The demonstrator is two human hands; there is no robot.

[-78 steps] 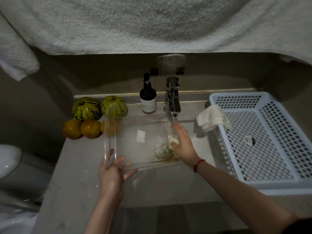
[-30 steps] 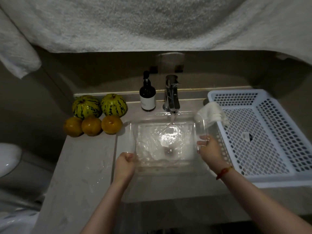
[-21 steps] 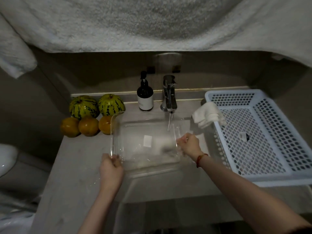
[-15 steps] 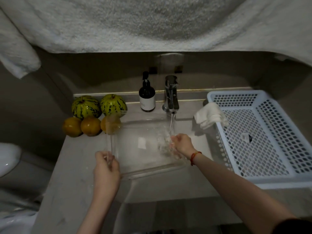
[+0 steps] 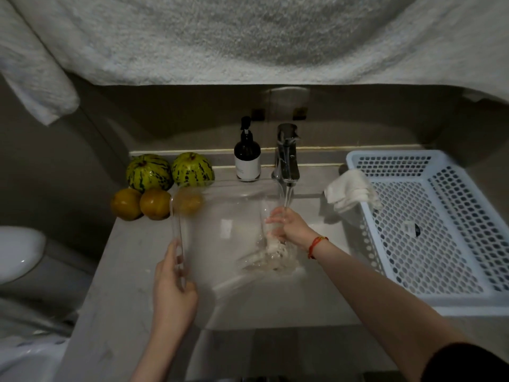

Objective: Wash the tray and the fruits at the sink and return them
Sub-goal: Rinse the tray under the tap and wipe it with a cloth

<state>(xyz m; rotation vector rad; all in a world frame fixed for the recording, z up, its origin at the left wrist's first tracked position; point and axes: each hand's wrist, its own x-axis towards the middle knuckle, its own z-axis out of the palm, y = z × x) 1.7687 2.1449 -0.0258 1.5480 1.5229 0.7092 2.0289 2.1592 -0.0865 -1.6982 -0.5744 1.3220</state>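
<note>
One head-worn wide-angle camera looked forward and steeply down, close over the sink set in the worktop, facing its back edge.

Dim, murky light is falling from above; wide-angle warping is bending edges; motion blur is smearing the right hand under running water.

Counter with sink, dim light.
Pale stone-look top. Back left: two green striped melons side by side; just in front of them, three orange fruits in a row, the rightmost seen through clear plastic. Dark pump bottle beside chrome faucet, water running. Folded white cloth touching pale blue perforated basket on the right.
</note>
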